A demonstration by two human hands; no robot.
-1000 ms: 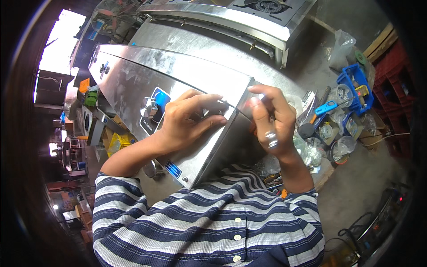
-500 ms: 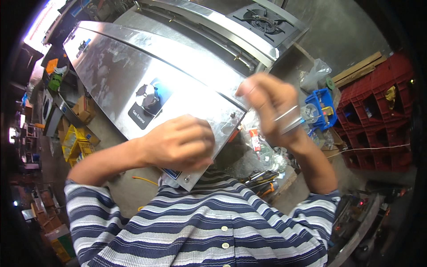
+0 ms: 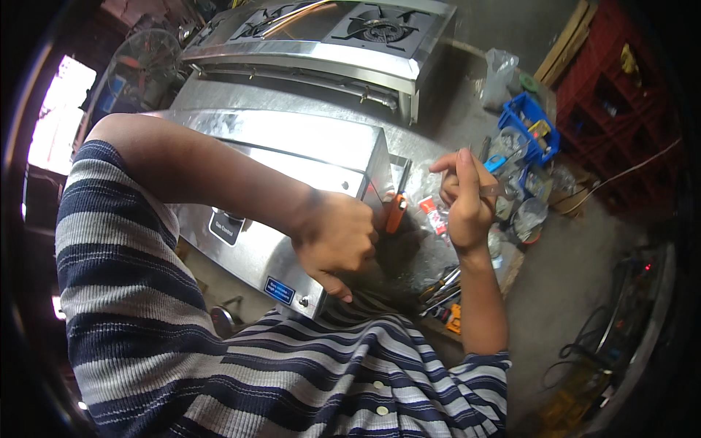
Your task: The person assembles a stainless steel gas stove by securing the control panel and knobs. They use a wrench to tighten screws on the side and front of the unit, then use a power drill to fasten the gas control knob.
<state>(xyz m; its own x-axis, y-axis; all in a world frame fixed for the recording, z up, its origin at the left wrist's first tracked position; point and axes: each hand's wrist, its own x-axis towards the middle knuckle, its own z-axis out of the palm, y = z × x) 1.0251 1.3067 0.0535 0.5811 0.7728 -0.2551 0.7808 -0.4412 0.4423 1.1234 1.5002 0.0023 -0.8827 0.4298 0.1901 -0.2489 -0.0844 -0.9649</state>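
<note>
Before a far stove [image 3: 380,28], the near steel cabinet [image 3: 264,252] is showing two fasteners [image 3: 304,300] seated, any remaining hidden, left hand [image 3: 336,235] curling at its right end, hold unclear, right hand [image 3: 467,201] gripping a small metal tool [image 3: 499,190].

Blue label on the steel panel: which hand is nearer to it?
Left. In the picture, the left hand is above and to the right of the label, apart from it; the right hand is farther right, beyond the end of the panel.
</note>
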